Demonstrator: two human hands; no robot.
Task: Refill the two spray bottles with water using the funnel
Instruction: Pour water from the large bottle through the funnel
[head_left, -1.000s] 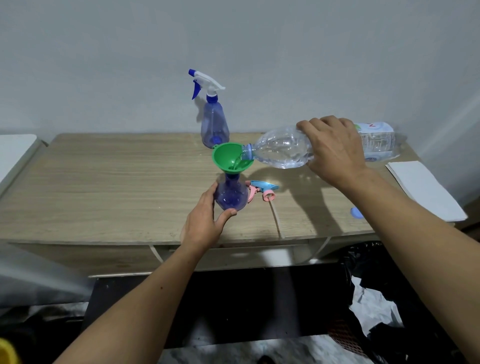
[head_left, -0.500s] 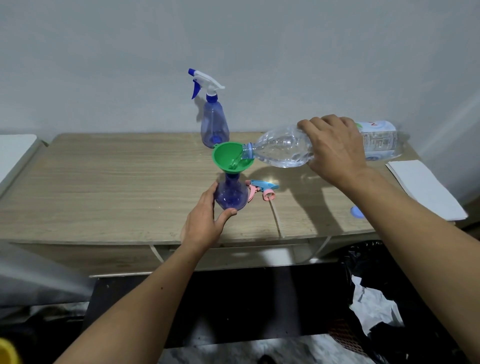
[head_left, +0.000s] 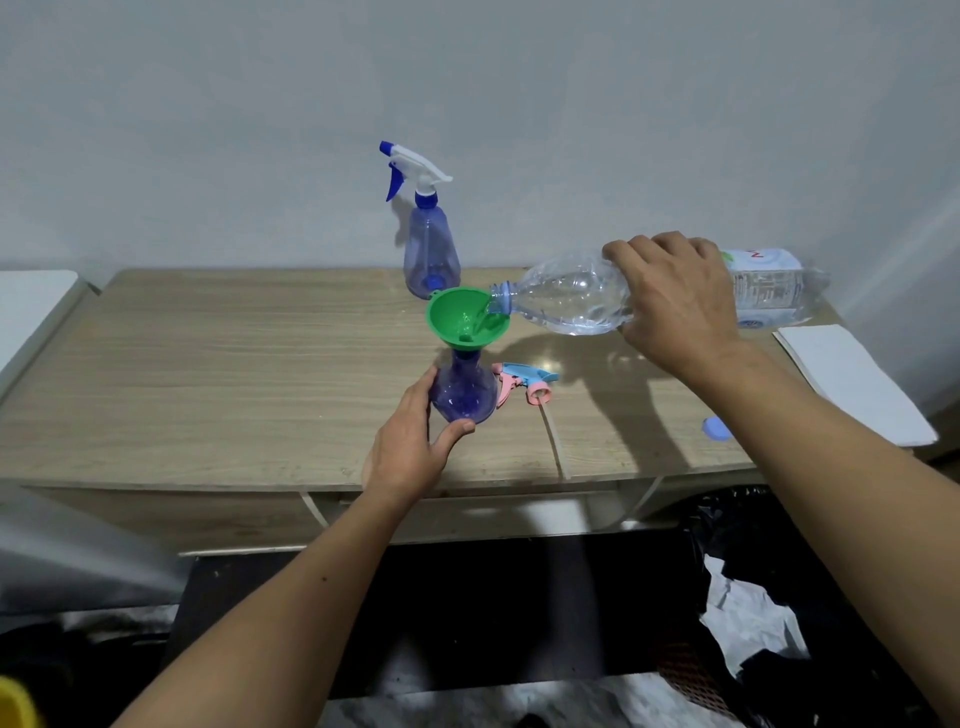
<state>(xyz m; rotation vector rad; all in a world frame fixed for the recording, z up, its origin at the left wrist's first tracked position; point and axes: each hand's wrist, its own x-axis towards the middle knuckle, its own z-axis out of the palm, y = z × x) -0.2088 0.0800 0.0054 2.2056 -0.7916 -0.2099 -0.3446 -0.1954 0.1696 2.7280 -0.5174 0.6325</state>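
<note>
A green funnel (head_left: 465, 317) sits in the neck of an uncapped blue spray bottle (head_left: 464, 392) at the table's middle. My left hand (head_left: 410, 447) grips that bottle's base from the left. My right hand (head_left: 675, 306) holds a clear water bottle (head_left: 571, 299) tipped on its side, its mouth over the funnel's right rim, and water runs into the funnel. The bottle's pink and light blue spray head (head_left: 524, 382) lies on the table just right of it. A second blue spray bottle (head_left: 431, 249) with a white and blue trigger stands upright at the back, near the wall.
A wooden table (head_left: 234, 364) stands against a grey wall. A blue bottle cap (head_left: 714, 428) lies near the front right. White paper (head_left: 852, 382) rests at the table's right end. Dark bags and crumpled paper lie on the floor below.
The water bottle's mouth has tipped slightly further into the funnel and water flows. Both hands stay nearly in place.
</note>
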